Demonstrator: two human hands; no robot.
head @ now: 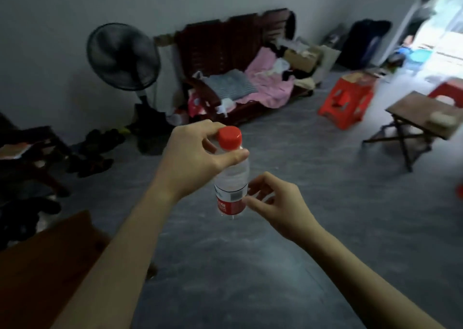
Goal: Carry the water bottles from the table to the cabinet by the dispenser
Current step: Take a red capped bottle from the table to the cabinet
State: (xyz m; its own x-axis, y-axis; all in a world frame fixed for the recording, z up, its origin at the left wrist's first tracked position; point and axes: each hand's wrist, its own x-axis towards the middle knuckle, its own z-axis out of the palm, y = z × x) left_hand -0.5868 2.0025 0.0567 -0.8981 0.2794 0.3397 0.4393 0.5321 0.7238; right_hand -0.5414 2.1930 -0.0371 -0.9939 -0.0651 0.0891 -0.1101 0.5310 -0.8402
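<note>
Grey floor (288,266) spreads bare all round the water bottle (231,178), which hangs upright in mid-air above it, well apart from every piece of furniture. Beyond the bottle, against the far wall, stands a dark wooden sofa (240,52) heaped with pink cloth; left of the sofa is a black standing fan (122,57), and right of the sofa a red plastic stool (345,100) and then a small folding table (423,113). Nearer than the bottle, to its lower left, a brown wooden edge (50,266) juts into view. The left hand (190,158) holds the bottle at its neck, thumb pressed just under the red cap (229,136) and fingers curled round the far side. The right hand (278,203) sits beside the red label, fingers loosely curled; whether its fingertips touch the bottle I cannot tell.
</note>
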